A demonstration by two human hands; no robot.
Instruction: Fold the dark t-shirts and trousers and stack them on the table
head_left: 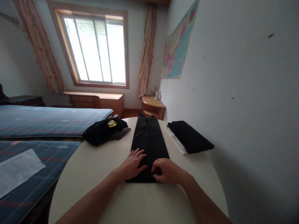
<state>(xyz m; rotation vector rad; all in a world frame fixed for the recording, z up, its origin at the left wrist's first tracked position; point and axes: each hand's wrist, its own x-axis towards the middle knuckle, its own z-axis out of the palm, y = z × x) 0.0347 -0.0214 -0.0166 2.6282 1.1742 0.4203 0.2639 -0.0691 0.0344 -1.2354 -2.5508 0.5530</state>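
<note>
White tabletop (93, 174) shows on both sides of the black garment (143, 133) and in front of its near edge, with a black bundle (105, 132) by the left rim and a folded black cloth (190, 137) by the right one, close to the wall (245, 130); the garment lies mid-table, its long axis running away from me to the far rim, my left hand (133, 163) flat on it, fingers apart, my right (169, 170) curled at its near right corner, whether pinching cloth I cannot tell
</note>
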